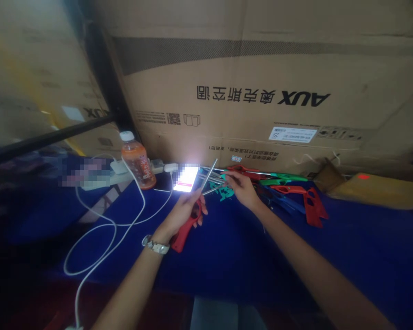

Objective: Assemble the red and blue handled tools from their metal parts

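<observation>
My left hand (185,213) is closed round the red handle of a pair of scissors (187,227), whose thin metal blades (209,176) stick up and away from me. My right hand (241,189) is just to the right of it, fingers pinched on the blade area near a teal-handled tool (225,192). A watch sits on my left wrist (155,245). Both hands hover over a blue cloth (248,247).
A lit phone (186,178) lies behind the hands, with white cables (99,238) running to a power strip (124,168). An orange drink bottle (137,161) stands left. Several red, green and blue scissors (289,192) lie at the right. A big cardboard box (261,82) walls off the back.
</observation>
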Available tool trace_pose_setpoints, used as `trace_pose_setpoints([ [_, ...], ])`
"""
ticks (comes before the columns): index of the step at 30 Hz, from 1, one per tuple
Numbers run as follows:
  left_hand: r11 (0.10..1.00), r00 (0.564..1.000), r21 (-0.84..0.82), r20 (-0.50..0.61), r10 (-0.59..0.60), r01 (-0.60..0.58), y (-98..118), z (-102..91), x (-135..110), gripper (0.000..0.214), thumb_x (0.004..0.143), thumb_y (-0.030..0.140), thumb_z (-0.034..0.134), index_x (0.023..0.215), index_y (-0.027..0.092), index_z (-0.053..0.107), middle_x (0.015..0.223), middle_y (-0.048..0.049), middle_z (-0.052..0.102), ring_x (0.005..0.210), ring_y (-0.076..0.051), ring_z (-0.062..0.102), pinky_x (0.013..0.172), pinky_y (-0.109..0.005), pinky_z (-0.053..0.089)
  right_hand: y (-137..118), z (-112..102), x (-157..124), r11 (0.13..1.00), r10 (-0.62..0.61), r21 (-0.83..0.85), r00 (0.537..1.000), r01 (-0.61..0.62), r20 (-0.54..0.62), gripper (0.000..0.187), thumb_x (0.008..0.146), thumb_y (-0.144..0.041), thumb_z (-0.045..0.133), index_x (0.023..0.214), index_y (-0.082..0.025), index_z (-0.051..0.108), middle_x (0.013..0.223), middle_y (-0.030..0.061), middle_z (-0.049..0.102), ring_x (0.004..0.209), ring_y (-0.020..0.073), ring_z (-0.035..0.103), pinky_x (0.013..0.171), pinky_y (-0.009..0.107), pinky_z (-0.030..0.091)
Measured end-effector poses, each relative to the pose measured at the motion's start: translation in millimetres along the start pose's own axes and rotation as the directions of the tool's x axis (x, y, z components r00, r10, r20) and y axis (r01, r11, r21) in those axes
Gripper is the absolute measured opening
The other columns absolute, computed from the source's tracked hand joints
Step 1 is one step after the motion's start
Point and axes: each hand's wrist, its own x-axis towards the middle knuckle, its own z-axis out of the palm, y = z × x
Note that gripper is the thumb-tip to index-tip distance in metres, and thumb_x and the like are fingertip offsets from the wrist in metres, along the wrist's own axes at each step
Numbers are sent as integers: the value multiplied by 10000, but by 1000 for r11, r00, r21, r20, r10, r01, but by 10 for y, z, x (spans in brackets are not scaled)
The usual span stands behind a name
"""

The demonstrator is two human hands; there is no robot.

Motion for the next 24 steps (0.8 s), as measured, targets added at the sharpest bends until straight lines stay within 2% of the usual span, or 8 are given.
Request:
trace_pose_setpoints([
  [4, 1000, 990, 11, 137, -18, 16, 13, 75, 4, 460, 899, 634, 558, 832, 180, 542, 586, 22, 587, 376, -104, 537, 330, -184, 408, -34, -238, -260, 958, 119, 274, 986, -82, -121, 375, 874, -551, 586, 977, -203, 682, 615, -48, 575, 569, 122, 532, 609, 270, 436],
  [8, 994, 972, 107, 234, 2, -28, 95, 184, 112, 462, 919, 625, 539, 813, 175, 535, 552, 24, 568, 354, -94, 511, 324, -173, 391, 7, -398, -330, 895, 184, 444, 943, -44, -277, 355, 828, -563, 646, 970, -243, 594, 581, -86, 499, 504, 97, 448, 548, 247, 394],
  [11, 991, 929, 59, 345, -133, 120, 149, 259, 214, 450, 920, 613, 547, 802, 178, 526, 512, 49, 507, 316, -78, 447, 288, -161, 326, 40, -499, -338, 877, 213, 480, 914, -23, -346, 388, 768, -584, 712, 875, -262, 524, 564, -103, 445, 480, 90, 417, 514, 236, 388],
  [14, 951, 854, 30, 431, -290, 307, 121, 301, 276, 434, 907, 596, 578, 784, 187, 499, 508, 62, 476, 298, -62, 388, 269, -156, 285, 25, -577, -353, 856, 246, 514, 919, -56, -310, 439, 716, -602, 763, 776, -252, 504, 576, -87, 448, 511, 96, 448, 537, 246, 422],
  [17, 922, 805, 35, 475, -354, 385, 40, 318, 277, 426, 922, 584, 558, 784, 184, 505, 503, 60, 471, 293, -62, 381, 267, -155, 278, -14, -618, -365, 869, 226, 491, 934, -65, -276, 422, 721, -613, 756, 726, -237, 565, 593, -58, 490, 540, 105, 472, 568, 260, 438],
  [21, 915, 804, 11, 473, -361, 404, -25, 320, 234, 403, 938, 557, 543, 797, 179, 526, 494, 62, 461, 287, -63, 373, 266, -154, 273, -48, -625, -370, 953, 153, 300, 925, -46, -347, 419, 792, -637, 674, 761, -219, 655, 621, -28, 558, 560, 115, 494, 561, 257, 415],
  [24, 913, 792, 18, 491, -363, 408, -38, 306, 199, 420, 932, 562, 551, 771, 175, 522, 492, 63, 451, 289, -63, 376, 268, -153, 275, -60, -623, -370, 978, 117, 203, 909, -36, -400, 443, 839, -639, 613, 807, -206, 695, 610, -17, 573, 575, 126, 512, 550, 253, 396],
])
